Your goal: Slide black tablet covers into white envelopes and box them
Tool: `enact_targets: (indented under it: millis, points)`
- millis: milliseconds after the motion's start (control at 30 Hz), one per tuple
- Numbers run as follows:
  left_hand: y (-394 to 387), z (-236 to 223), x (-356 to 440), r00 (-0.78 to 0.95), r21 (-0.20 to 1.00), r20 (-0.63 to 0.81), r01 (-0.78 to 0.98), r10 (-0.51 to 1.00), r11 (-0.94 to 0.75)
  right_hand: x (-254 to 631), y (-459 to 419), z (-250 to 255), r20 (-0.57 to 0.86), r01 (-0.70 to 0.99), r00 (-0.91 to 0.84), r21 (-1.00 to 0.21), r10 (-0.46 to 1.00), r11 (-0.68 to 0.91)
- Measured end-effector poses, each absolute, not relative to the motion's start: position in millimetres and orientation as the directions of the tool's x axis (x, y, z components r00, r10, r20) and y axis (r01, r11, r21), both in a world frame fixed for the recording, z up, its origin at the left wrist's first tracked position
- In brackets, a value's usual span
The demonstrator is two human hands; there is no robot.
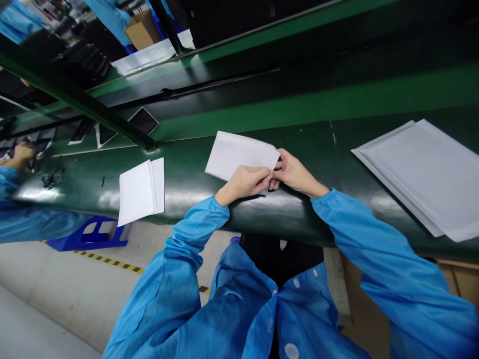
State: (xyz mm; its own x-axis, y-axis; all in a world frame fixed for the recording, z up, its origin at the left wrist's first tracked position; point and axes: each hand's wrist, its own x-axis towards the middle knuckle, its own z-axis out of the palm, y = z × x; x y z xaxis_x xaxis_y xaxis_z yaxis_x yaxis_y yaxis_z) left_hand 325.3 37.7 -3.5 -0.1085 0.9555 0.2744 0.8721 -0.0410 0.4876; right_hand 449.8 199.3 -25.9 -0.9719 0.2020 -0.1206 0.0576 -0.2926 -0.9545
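Note:
A flat white rectangular piece (239,153), like a paper sleeve or envelope, lies tilted over the green work surface in front of me. My left hand (250,180) is closed at its near edge, fingertips pinched together at the right corner. My right hand (290,172) grips that same corner from the other side, fingers bent round it. What exactly sits between the fingertips is partly hidden. To the left lies a small stack of white sleeves (137,189). Over on the right are larger white flat sheets or sleeves (430,174), overlapping.
Dark flat panels with white borders (144,121) lie beyond a slanting green post (93,109). At far left, a co-worker's hand (23,152) is near small black pieces (52,178). A blue stool (93,237) stands below the edge. A cardboard box (142,30) sits in back.

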Motion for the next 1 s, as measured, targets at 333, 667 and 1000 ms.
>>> enact_targets:
  millis: [333, 667, 1000]
  points:
    - [36.4, -5.8, 326.3, -0.121, 0.499, 0.19, 0.866, 0.974, 0.011, 447.7, 216.4, -33.8, 0.048, -0.019, -0.781, -0.998, 0.623, 0.053]
    - [34.9, -14.1, 278.2, -0.422, 0.436, 0.316, 0.86, 0.85, 0.265, 449.3, 232.9, -26.9, 0.235, -0.006, -0.654, -0.952, 0.719, 0.305]
    - [35.9, -35.9, 243.4, -0.616, 0.678, 0.353, 0.687, 0.704, 0.262, 442.2, 241.6, -23.6, 0.192, -0.11, -0.585, -0.981, 0.788, 0.157]
